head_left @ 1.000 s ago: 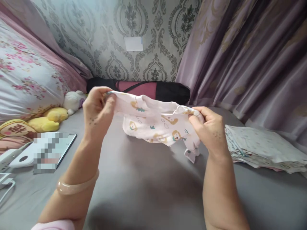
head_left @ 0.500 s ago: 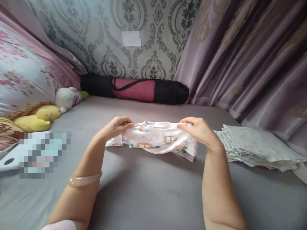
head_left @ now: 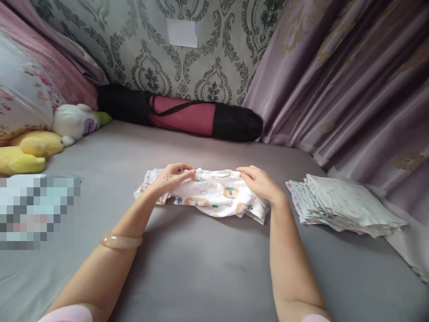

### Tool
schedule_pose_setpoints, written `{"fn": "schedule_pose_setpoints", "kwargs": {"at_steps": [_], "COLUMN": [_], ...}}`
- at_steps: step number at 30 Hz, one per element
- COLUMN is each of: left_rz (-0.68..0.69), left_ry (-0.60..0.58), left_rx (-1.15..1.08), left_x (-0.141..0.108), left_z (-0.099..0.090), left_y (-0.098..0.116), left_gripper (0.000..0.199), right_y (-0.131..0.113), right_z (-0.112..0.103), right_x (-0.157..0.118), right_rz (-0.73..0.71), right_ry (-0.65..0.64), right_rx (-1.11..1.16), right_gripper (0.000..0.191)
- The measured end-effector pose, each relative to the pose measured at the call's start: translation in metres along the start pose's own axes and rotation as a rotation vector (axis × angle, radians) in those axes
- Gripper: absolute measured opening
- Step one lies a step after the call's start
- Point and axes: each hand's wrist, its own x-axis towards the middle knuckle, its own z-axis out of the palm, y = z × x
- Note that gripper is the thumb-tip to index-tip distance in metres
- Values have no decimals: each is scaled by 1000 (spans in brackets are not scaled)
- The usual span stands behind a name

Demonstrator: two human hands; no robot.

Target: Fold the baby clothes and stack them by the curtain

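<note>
A small white shirt [head_left: 214,197] with tan lion faces and green leaves lies over the grey bed sheet [head_left: 208,268], its neckline toward the wall. My left hand [head_left: 172,178] pinches its shoulder to the left of the neckline, thumb and fingers pressed together. On the other side of the neckline, my right hand [head_left: 256,179] grips the right shoulder the same way. The sleeves spread out under and beyond both hands. A bangle circles my left forearm.
A stack of folded cloths [head_left: 351,203] sits at the right. Along the wall lies a black and red rolled bag [head_left: 181,116]. Plush toys [head_left: 73,120] and a floral pillow [head_left: 23,89] are at the left, with a blurred item [head_left: 36,210] nearer. Curtains hang at the right.
The view has tilted down and shifted slightly. Both hands have lowered a little with the shirt, which now rests flatter, and its left sleeve shows farther out.
</note>
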Motion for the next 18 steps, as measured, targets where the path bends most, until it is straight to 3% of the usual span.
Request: {"fn": "schedule_pose_setpoints", "kwargs": {"at_steps": [6, 12, 15, 18], "left_rz": [-88, -52, 43, 229], "left_ry": [-76, -107, -75, -8], "left_rx": [-117, -161, -14, 208], "left_x": [-2, -4, -6, -10], "left_z": [0, 0, -2, -3], "left_y": [-2, 3, 12, 24], "left_gripper": [42, 43, 41, 35], "right_y": [-9, -16, -20, -25], "right_z": [-2, -2, -1, 1], "right_x": [0, 0, 0, 0], "right_rz": [72, 35, -9, -50], "right_ry": [12, 65, 120, 158], "right_rx": [77, 100, 77, 89], "right_gripper": [32, 22, 12, 8]}}
